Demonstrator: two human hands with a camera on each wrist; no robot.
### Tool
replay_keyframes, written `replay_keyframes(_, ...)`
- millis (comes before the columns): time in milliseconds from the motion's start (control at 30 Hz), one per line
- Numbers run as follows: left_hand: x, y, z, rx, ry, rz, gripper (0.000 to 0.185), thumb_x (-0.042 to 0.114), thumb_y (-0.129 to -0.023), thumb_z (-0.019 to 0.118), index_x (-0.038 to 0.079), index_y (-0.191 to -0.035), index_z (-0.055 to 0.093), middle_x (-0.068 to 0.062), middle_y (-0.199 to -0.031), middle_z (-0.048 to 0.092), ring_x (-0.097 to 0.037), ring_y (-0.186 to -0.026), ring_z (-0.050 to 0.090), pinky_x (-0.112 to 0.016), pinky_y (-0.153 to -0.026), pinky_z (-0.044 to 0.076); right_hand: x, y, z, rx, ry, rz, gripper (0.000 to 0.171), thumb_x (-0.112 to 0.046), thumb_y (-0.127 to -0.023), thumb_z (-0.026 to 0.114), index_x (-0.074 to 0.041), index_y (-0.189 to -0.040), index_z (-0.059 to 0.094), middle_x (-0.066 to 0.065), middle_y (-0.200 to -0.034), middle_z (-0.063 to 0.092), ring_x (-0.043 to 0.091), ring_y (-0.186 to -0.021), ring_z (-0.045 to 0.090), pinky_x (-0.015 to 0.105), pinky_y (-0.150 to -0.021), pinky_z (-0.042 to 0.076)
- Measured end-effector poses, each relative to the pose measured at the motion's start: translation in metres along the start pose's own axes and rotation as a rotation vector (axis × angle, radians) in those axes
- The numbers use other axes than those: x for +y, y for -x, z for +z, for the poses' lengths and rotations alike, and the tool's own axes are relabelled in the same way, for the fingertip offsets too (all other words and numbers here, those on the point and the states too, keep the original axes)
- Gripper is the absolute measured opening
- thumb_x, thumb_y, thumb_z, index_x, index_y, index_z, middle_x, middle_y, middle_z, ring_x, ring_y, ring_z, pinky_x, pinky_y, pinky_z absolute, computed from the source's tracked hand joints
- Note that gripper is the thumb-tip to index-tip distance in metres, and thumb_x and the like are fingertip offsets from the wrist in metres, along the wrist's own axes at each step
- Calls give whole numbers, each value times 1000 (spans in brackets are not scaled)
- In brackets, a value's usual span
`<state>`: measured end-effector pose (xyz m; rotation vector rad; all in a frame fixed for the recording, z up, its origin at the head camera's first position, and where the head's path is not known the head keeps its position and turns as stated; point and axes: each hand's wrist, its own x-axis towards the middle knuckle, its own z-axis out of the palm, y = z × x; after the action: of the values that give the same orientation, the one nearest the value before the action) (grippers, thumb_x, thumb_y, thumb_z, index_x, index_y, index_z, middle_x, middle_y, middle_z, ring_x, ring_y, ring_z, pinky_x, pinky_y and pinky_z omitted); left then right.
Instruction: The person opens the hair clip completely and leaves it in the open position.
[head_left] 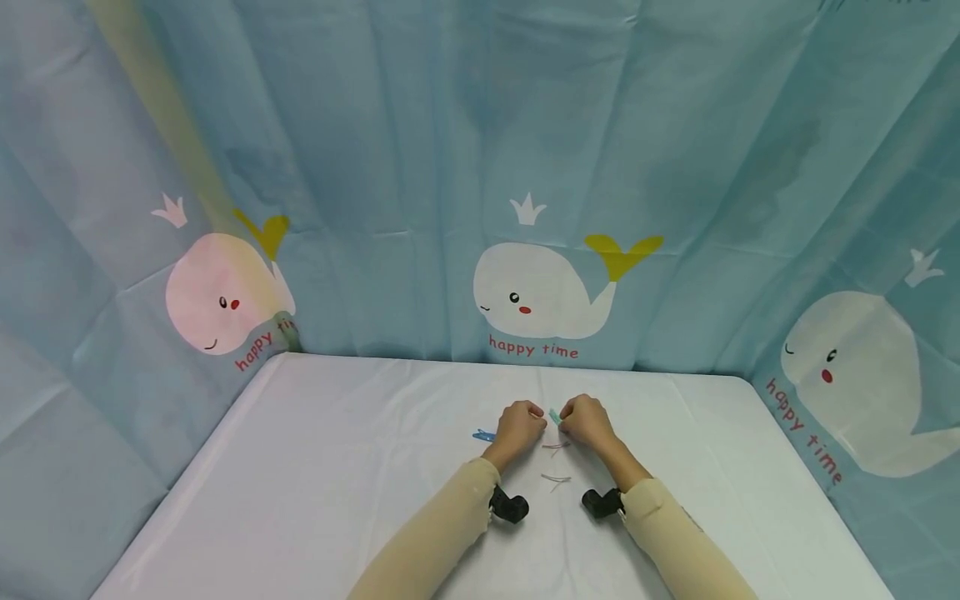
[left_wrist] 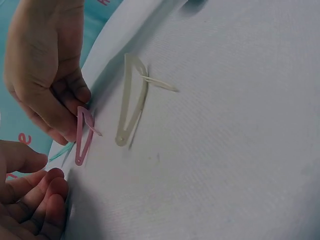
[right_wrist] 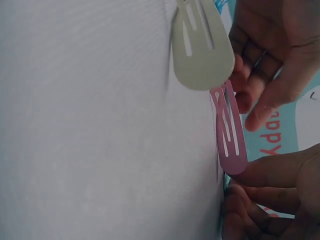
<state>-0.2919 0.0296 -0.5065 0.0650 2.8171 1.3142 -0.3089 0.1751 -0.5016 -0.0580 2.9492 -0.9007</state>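
My two hands meet at the middle of the white table (head_left: 337, 467). Between them is a teal hair clip (head_left: 554, 417), a thin sliver in the left wrist view (left_wrist: 61, 152). My left hand (head_left: 522, 425) has curled fingers, with its thumb (left_wrist: 27, 159) at one end of the clip. My right hand (head_left: 587, 421) pinches the other end with curled fingers (left_wrist: 65, 117). Just below the hands a pink snap clip (head_left: 556, 447) (left_wrist: 83, 136) (right_wrist: 229, 135) lies flat. A cream snap clip (head_left: 556, 478) (left_wrist: 131, 100) (right_wrist: 202, 47) lies nearer to me.
A blue hair clip (head_left: 483, 435) lies just left of my left hand. A blue whale-print curtain (head_left: 540, 292) hangs behind and beside the table. Black wrist cameras (head_left: 510, 506) sit on both beige sleeves.
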Motion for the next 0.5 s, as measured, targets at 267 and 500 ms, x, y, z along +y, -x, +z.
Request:
replay_keyframes(267, 1, -1, 4, 8, -34, 12, 12, 9, -85, 69, 2, -92, 73, -10, -92, 74, -25, -86, 69, -35, -74, 54, 3, 2, 1, -24, -26, -40, 5, 0, -73, 75, -2, -77, 73, 5, -75, 69, 17, -68, 57, 29, -61, 46)
replay_keyframes(500, 0, -2, 8, 18, -26, 11, 8, 8, -83, 69, 4, -88, 74, -8, -87, 74, -23, -81, 68, -34, -71, 53, 4, 3, 3, -39, -49, -58, 6, 1, -71, 74, -4, -75, 73, 2, -71, 67, 16, -66, 54, 28, -61, 44)
